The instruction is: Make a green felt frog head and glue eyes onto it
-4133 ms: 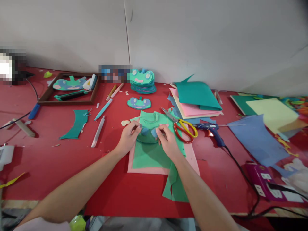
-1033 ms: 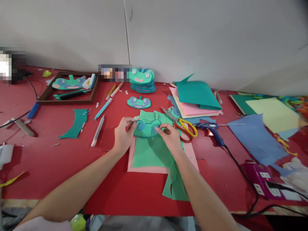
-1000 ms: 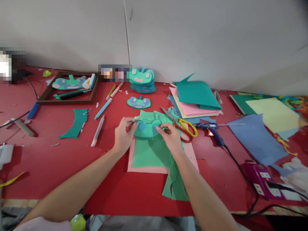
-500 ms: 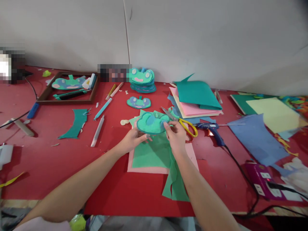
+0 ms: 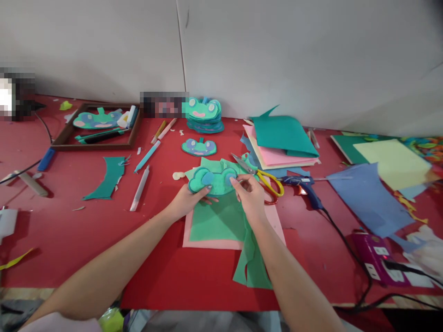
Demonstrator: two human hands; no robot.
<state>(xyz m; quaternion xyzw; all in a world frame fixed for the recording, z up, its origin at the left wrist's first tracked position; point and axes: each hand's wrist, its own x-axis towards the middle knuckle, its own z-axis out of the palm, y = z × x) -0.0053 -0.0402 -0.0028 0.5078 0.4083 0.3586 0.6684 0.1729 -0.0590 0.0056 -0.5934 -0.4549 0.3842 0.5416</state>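
Between my hands is a green felt frog face (image 5: 219,185) with a darker green edge and blue patches on it. My left hand (image 5: 184,201) grips its left end, the thumb pressing on the front beside a blue patch. At the other end, my right hand (image 5: 251,196) pinches it, thumb over the right blue patch. Below lie a green felt sheet (image 5: 216,223) and a pink felt sheet (image 5: 187,236). Yellow-handled scissors (image 5: 275,184) rest just beyond my right hand. A finished-looking frog face (image 5: 199,147) lies farther back.
A stack of frog faces (image 5: 204,113) stands by the wall. A brown tray (image 5: 93,147) and several pens are on the left. To the right are folded felt sheets (image 5: 284,133), a blue glue gun (image 5: 306,186) with its cord, blue felt (image 5: 370,198) and a purple power box (image 5: 375,260).
The felt frog face has shifted a little left and down. My left thumb has come onto its front, and my right hand has moved slightly left with it.
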